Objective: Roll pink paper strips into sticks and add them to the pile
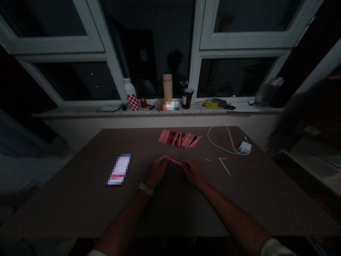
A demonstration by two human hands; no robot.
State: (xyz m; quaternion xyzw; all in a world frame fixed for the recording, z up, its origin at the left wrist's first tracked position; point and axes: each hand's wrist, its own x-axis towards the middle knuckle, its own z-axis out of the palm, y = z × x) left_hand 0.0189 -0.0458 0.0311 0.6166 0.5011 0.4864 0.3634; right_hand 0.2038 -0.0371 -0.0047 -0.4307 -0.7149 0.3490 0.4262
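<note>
Both my hands meet over the middle of the table (176, 209), pinching a slim pink pen (174, 161) between them. My left hand (159, 170) is closed on its left end, and my right hand (192, 171) grips the right end. The pen slopes slightly down to the right; fine detail is lost in the dim light. Beyond the hands lies a row of several pink pens (179, 138), with red and black parts among them. Right of my right hand are a thin white stylus-like stick (225, 166) and small pink strips (208, 160).
A lit phone (119, 170) lies on the left. A white charger (245, 147) with a looped cable (208, 137) sits at the back right. On the windowsill stand a checkered bottle (132, 96), a beige tumbler (167, 87), a dark drink cup (187, 98) and yellow tape (211, 104).
</note>
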